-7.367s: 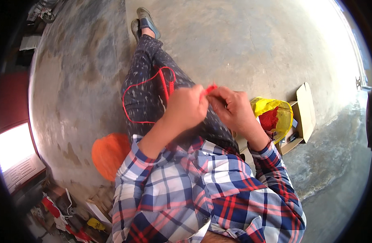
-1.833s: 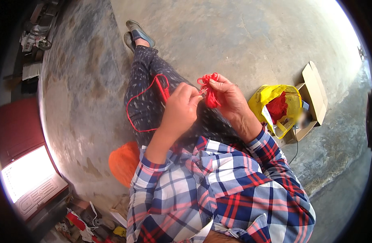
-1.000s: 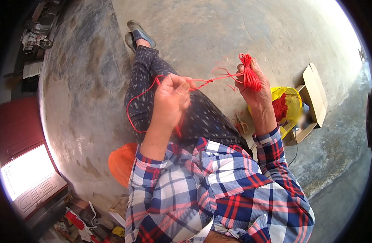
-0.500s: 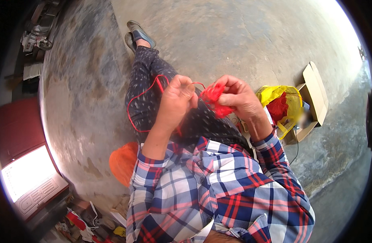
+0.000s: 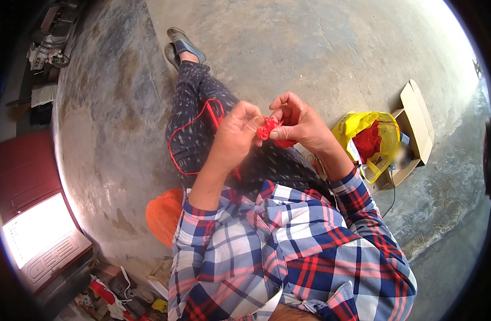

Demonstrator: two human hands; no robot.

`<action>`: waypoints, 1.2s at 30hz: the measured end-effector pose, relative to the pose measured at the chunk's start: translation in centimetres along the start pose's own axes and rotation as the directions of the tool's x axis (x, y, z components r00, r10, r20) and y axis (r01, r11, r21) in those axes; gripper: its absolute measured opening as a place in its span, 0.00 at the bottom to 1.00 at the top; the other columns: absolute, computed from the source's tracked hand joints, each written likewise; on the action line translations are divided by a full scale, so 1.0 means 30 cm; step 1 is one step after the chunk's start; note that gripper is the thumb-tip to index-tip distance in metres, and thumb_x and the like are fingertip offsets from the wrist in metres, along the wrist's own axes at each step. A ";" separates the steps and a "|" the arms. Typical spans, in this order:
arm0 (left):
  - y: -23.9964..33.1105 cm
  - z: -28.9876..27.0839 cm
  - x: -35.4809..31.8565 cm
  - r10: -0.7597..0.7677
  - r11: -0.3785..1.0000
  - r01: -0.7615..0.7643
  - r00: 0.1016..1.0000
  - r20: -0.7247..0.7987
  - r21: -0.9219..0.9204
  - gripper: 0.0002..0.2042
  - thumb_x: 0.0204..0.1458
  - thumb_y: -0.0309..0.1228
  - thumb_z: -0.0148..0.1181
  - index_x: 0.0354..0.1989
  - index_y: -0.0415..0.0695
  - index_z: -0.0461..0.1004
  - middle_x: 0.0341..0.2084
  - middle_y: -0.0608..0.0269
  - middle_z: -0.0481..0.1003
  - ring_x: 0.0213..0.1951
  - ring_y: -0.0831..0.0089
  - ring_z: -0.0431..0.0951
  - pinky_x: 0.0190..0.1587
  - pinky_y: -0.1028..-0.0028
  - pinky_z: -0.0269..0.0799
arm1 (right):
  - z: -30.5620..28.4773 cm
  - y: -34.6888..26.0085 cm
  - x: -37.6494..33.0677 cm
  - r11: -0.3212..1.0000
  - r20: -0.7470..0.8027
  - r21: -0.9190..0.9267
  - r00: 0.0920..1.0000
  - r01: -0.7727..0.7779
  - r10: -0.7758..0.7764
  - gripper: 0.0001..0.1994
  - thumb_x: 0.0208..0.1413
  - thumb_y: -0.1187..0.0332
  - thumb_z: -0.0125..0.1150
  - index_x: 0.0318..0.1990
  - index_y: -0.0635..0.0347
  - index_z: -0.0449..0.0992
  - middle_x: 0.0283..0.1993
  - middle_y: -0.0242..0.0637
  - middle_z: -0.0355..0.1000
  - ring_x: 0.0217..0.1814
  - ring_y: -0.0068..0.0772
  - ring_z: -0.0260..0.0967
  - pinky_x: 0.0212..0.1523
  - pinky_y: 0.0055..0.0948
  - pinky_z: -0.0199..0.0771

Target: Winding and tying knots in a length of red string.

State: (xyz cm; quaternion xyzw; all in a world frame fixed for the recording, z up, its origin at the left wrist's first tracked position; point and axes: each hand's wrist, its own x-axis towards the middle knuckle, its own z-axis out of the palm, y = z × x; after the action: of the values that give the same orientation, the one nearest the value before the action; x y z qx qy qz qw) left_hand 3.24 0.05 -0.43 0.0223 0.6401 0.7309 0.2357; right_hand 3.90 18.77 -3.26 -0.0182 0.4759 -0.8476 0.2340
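Observation:
A small bundle of looped red cord (image 5: 267,129) is held in front of me, above my legs. My left hand (image 5: 236,134) pinches its left side between thumb and fingers. From the other side, my right hand (image 5: 304,127) grips the bundle with thumb and fingertips, and more red strands show below that thumb. A long loose red cord (image 5: 171,145) curves over my dark speckled trousers to the left of my left hand. Close to that hand lies a straight red piece (image 5: 211,114), too small to make out. My fingers hide part of the bundle.
On my right stand a yellow bag (image 5: 346,127) with red cord (image 5: 367,142) inside and an open cardboard box (image 5: 417,125). A dark cable runs along the floor beside them. An orange rounded thing (image 5: 165,216) is at my left side. Assorted items lie at the lower left.
My hands have come together. The right hand has moved left with the red bundle, and the left hand now pinches the bundle too.

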 end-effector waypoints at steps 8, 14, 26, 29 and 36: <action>-0.025 0.077 -0.021 0.361 0.743 -0.336 0.929 0.075 0.579 0.03 0.56 0.21 0.55 0.35 0.40 0.68 0.18 0.65 0.70 0.20 0.82 0.68 0.25 0.79 0.67 | 0.013 0.128 0.059 0.790 -0.267 -0.610 0.923 0.063 -0.279 0.20 0.54 0.67 0.64 0.50 0.67 0.69 0.28 0.34 0.74 0.31 0.22 0.71 0.32 0.24 0.72; -0.023 0.040 -0.011 0.263 0.844 -0.219 0.964 -0.023 0.490 0.03 0.58 0.23 0.53 0.33 0.40 0.68 0.16 0.68 0.69 0.20 0.85 0.67 0.24 0.82 0.63 | 0.020 0.077 0.029 0.919 -0.116 0.389 0.986 -0.067 0.121 0.19 0.54 0.72 0.58 0.52 0.70 0.69 0.47 0.44 0.73 0.43 0.31 0.73 0.42 0.27 0.75; -0.050 0.040 -0.001 0.184 0.937 -0.134 0.975 -0.128 0.321 0.03 0.60 0.25 0.52 0.34 0.41 0.67 0.18 0.70 0.69 0.21 0.85 0.67 0.24 0.84 0.61 | 0.014 0.012 -0.010 0.887 -0.024 0.456 0.995 -0.077 0.099 0.16 0.55 0.71 0.60 0.51 0.66 0.70 0.48 0.40 0.72 0.49 0.31 0.72 0.51 0.34 0.74; -0.039 0.053 0.003 0.235 0.915 -0.161 0.958 -0.164 0.370 0.04 0.59 0.25 0.53 0.33 0.40 0.67 0.18 0.67 0.70 0.22 0.82 0.70 0.25 0.80 0.65 | 0.065 -0.002 -0.014 0.821 -0.085 0.568 0.987 -0.063 0.135 0.17 0.50 0.77 0.64 0.49 0.66 0.71 0.46 0.39 0.73 0.48 0.32 0.72 0.49 0.32 0.74; -0.021 0.057 -0.001 0.365 0.801 -0.263 0.927 -0.091 0.538 0.05 0.59 0.25 0.54 0.33 0.40 0.66 0.16 0.70 0.70 0.21 0.86 0.68 0.24 0.82 0.63 | -0.017 0.047 0.002 0.885 -0.168 0.465 0.982 -0.001 0.090 0.13 0.51 0.74 0.65 0.44 0.62 0.73 0.39 0.32 0.74 0.42 0.28 0.72 0.41 0.28 0.73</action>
State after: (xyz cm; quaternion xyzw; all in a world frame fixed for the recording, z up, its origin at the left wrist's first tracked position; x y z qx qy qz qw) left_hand 4.04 1.68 -0.72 0.1208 0.8189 0.5600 0.0341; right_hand 4.25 18.55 -4.70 0.1281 0.2802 -0.9287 0.2062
